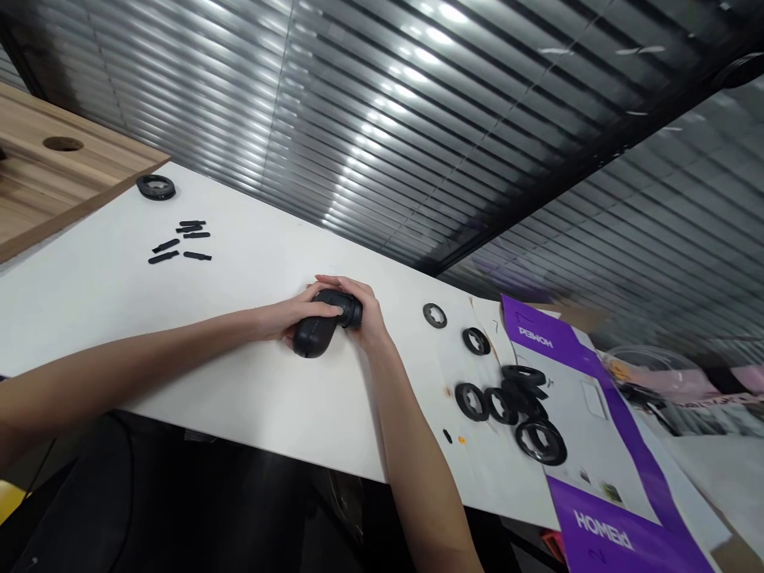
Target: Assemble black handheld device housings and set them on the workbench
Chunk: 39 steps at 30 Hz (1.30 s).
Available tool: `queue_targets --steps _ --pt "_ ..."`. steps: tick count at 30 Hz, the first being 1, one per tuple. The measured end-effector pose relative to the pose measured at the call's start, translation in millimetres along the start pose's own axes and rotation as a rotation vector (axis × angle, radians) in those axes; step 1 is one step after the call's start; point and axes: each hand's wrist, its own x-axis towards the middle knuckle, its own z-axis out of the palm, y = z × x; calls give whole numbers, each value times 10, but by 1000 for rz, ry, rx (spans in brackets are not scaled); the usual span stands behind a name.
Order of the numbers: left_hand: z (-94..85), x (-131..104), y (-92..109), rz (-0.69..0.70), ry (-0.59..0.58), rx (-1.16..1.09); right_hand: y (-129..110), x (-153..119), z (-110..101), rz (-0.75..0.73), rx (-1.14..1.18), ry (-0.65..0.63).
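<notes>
A black, rounded handheld device [314, 334] with a short cylindrical end is held just above or on the white table; its exact kind I cannot tell. My left hand [295, 313] wraps round its body, the thumb lying across the top. Around the cylindrical end [353, 312] curl the fingers of my right hand [368, 313]. Parts of the device are hidden under my fingers. Nearest to my right hand lies a flat black ring [435, 315] with a notched opening, and beyond it a second black ring [476, 341].
Several black rings [541, 442] cluster at the right, partly on a purple and white printed sheet [588, 398]. Small black and orange pieces [461, 439] lie near them. Several black strips [196, 256] and another ring [156, 187] are left, beside a wooden board [89, 171]. Corrugated metal [334, 119] borders the table.
</notes>
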Motion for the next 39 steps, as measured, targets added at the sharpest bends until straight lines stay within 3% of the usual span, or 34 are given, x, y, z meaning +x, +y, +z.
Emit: queue_targets --steps 5,14,20,31,34,39 --pt "12 -35 58 -46 2 -15 21 32 -46 -62 22 14" --pt "81 -51 91 9 19 26 76 59 -72 -99 -30 57" --pt "73 -59 98 -77 36 71 124 80 -47 -129 -62 96" --pt "52 6 -11 -44 95 61 152 59 -2 -108 -67 35" --pt "56 36 -68 5 109 59 215 82 32 -159 -47 103" --pt "95 67 -127 229 91 4 221 55 134 -214 -34 213"
